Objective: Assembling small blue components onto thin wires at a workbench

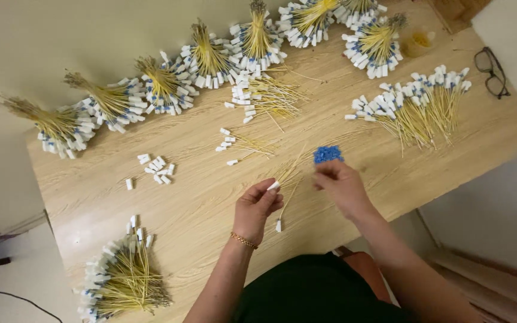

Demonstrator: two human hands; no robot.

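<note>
Left hand (257,203) pinches a white-capped yellow cable (288,179); right hand (339,182), fingers pressed together, picks at the blue clips (328,154). Assembly appears underway; fitting a clip likely demands fine alignment.

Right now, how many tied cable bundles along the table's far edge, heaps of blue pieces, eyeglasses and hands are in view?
tied bundles of yellow cables: 8
heap of blue pieces: 1
eyeglasses: 1
left hand, pinching a white connector: 1
right hand: 1
Total: 12
</note>
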